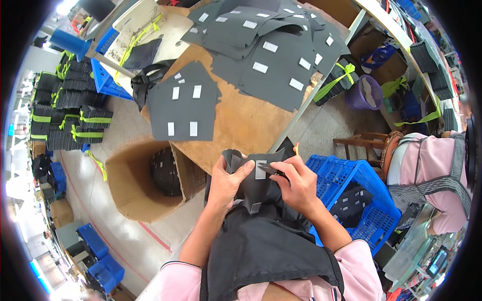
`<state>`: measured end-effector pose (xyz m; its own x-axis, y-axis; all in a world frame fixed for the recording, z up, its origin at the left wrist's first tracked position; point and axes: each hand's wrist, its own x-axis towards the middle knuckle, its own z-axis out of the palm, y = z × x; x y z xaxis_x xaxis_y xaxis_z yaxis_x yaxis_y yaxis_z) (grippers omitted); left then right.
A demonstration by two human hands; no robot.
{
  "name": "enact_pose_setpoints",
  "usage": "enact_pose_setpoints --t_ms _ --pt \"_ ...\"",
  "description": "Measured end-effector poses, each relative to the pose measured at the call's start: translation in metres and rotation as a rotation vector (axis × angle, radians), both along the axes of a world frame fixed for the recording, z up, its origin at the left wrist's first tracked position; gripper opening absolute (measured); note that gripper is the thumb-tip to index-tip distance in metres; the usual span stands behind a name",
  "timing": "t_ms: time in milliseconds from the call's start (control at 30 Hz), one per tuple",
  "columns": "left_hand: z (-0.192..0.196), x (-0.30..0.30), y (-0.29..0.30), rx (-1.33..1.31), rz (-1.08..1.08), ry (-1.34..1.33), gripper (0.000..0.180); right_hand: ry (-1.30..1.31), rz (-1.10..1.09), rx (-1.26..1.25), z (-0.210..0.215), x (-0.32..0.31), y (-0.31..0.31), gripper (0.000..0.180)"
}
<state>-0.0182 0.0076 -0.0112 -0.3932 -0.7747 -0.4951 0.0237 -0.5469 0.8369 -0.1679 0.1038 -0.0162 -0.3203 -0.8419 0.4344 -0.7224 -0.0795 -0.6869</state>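
While both hands grip one dark fabric piece (253, 183) above the lap, left hand (226, 183) pinching its edge, right hand (296, 185) closed at its white label (260, 169), many labelled pieces (266, 45) already cover the tabletop (241, 125); I judge work midway

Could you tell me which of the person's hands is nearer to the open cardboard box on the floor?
Left. The left hand grips the dark piece just right of the cardboard box; the right hand is farther right, beside the blue crate.
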Motion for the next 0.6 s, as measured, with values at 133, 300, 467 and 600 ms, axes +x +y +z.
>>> enact_pose_setpoints --t_ms 133,300,467,600 --pt "0.001 0.01 -0.043 -0.155 0.172 -0.098 0.031 -0.308 -0.097 -0.019 -0.022 -0.021 -0.022 0.024" --pt "-0.009 0.063 -0.155 -0.508 0.255 -0.268 0.053 -0.396 -0.208 0.052 -0.025 -0.061 -0.083 0.025" --pt "-0.039 0.044 -0.154 -1.247 0.147 -1.037 0.085 -0.343 -0.263 0.021 -0.054 -0.103 -0.144 0.025" --pt "-0.078 0.045 -0.13 -1.071 -0.199 -1.216 0.073 0.006 -0.448 0.116 -0.04 -0.126 -0.168 0.043"
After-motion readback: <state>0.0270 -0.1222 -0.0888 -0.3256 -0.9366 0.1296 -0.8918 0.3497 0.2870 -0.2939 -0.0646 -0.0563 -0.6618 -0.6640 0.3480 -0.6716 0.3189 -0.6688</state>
